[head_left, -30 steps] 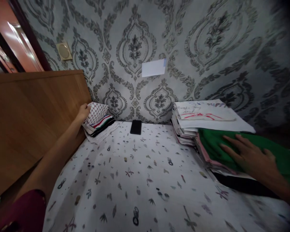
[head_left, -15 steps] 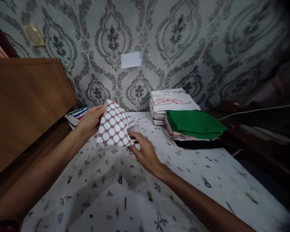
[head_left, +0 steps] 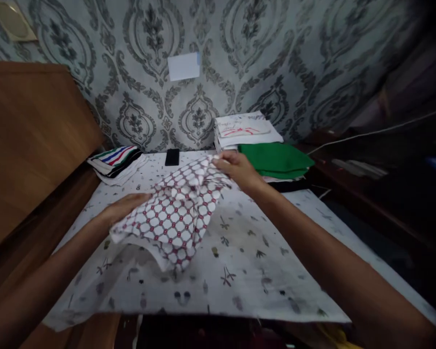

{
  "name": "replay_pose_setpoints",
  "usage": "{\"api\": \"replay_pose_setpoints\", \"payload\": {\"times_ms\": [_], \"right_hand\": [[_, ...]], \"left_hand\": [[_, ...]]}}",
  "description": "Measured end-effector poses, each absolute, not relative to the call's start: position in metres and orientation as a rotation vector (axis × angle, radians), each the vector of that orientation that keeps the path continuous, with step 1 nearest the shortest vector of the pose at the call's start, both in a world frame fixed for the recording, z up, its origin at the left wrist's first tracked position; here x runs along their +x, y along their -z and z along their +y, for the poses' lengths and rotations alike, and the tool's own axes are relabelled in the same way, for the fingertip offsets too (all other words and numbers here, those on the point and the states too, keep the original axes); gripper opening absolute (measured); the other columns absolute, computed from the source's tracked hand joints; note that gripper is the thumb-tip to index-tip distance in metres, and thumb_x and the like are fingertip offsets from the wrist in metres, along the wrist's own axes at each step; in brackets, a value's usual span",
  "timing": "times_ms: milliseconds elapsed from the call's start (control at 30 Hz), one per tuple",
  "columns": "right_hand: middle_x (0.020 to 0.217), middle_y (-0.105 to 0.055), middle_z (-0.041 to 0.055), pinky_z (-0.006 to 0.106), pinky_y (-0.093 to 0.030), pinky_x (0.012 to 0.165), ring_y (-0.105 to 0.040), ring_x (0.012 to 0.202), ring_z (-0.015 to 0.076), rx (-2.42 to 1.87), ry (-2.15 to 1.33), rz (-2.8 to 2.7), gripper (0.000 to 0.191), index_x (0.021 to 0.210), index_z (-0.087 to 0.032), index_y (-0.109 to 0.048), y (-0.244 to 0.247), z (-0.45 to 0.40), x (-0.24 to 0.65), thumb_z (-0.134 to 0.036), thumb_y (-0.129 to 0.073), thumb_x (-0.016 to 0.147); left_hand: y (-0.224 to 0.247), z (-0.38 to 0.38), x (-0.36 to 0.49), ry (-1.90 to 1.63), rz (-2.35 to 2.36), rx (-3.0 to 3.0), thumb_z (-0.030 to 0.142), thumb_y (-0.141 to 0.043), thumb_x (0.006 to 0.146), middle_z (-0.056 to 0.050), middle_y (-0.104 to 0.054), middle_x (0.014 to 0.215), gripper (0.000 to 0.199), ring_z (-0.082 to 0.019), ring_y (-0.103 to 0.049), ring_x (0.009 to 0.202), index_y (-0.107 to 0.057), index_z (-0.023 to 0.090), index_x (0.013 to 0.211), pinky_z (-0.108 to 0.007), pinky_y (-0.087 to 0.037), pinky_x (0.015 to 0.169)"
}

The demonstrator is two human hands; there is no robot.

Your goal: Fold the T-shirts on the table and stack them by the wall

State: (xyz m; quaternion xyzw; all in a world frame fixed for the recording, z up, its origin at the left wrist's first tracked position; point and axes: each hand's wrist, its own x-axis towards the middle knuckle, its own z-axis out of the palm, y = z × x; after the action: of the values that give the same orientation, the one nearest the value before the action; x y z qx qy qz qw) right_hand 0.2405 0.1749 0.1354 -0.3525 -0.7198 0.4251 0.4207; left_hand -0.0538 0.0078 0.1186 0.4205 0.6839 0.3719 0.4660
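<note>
A white cloth with a grey lattice and small red marks (head_left: 170, 218) hangs partly unfolded between my hands, above the table. At its upper right corner, my right hand (head_left: 238, 169) pinches the fabric between thumb and fingers. My left hand (head_left: 127, 208) grips the left edge; its thumb is hidden behind the fabric. The lower part of the cloth droops towards me in loose folds, and a plain white layer shows under its left edge.
A printed white sheet (head_left: 240, 281) covers the table. Folded striped and white cloths (head_left: 118, 162) lie at the back left, beside a wooden cabinet (head_left: 32, 145). A black phone-like object (head_left: 172, 157) rests near the wall. Stacked white fabrics (head_left: 247, 131) and green fabric (head_left: 276, 160) occupy the back right.
The folded cloth has opened out wider and lower. My right hand has moved up and right with its corner, my left hand down and left. The black object has come into sight.
</note>
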Motion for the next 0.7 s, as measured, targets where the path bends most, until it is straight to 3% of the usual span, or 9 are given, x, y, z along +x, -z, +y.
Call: {"api": "replay_pose_setpoints", "payload": {"times_ms": [100,167,267,400,533,700], "right_hand": [[0.092,-0.067,0.0078,0.040,-0.049,0.083,-0.061,0.088,0.0244,-1.122,-0.632,-1.979,0.012,0.092,-0.019,-0.064,-0.106,0.175,0.234,-0.024,-0.066,0.081],[0.100,-0.067,0.0088,0.041,-0.049,0.087,-0.061,0.092,0.0237,-1.063,-0.509,-2.147,0.014,0.099,-0.019,-0.064,-0.086,0.146,0.228,-0.018,-0.059,0.086],[0.104,-0.066,0.0075,0.036,-0.050,0.084,-0.060,0.095,0.0215,-0.723,-0.546,-2.506,0.014,0.102,-0.020,-0.065,-0.065,0.075,0.216,-0.027,-0.054,0.095],[0.114,-0.064,0.0104,0.039,-0.049,0.085,-0.056,0.103,0.0255,-0.488,-0.346,-2.818,0.033,0.107,-0.017,-0.065,-0.046,0.001,0.200,-0.045,-0.067,0.089],[0.107,-0.066,0.0101,0.038,-0.045,0.084,-0.055,0.101,0.0253,-0.540,-0.082,-2.858,0.011,0.098,-0.016,-0.066,-0.036,-0.017,0.190,-0.024,-0.061,0.092],[0.096,-0.069,0.0066,0.034,-0.044,0.071,-0.057,0.090,0.0225,-0.517,0.013,-2.871,0.011,0.093,-0.019,-0.066,-0.037,-0.014,0.186,-0.012,-0.058,0.089]], "left_hand": [[-0.093,-0.004,-0.067,-0.535,1.861,1.318,0.061,-0.067,0.071,0.001,-0.064,0.067,0.047,-0.021,-0.063,0.063,-0.064,0.020,0.093,-0.030,-0.048,0.056],[-0.086,-0.005,-0.070,-0.495,1.909,1.564,0.058,-0.061,0.075,0.001,-0.065,0.071,0.044,-0.020,-0.062,0.065,-0.063,0.021,0.097,-0.030,-0.047,0.059],[-0.086,0.005,-0.059,-0.570,1.835,1.847,0.050,-0.052,0.084,-0.003,-0.070,0.087,0.034,-0.021,-0.064,0.081,-0.063,0.021,0.099,-0.031,-0.050,0.071],[-0.078,0.035,-0.025,-0.540,1.667,2.231,0.032,-0.044,0.093,-0.007,-0.068,0.105,0.026,-0.023,-0.062,0.098,-0.064,0.020,0.104,-0.036,-0.050,0.088],[-0.058,0.070,0.003,-0.342,1.727,2.524,0.015,-0.043,0.092,-0.010,-0.064,0.115,0.030,-0.025,-0.056,0.112,-0.063,0.019,0.114,-0.040,-0.046,0.099],[-0.047,0.108,0.009,-0.442,1.921,2.309,0.011,-0.054,0.084,-0.010,-0.068,0.107,0.020,-0.026,-0.060,0.108,-0.067,0.019,0.097,-0.039,-0.046,0.096]]}}
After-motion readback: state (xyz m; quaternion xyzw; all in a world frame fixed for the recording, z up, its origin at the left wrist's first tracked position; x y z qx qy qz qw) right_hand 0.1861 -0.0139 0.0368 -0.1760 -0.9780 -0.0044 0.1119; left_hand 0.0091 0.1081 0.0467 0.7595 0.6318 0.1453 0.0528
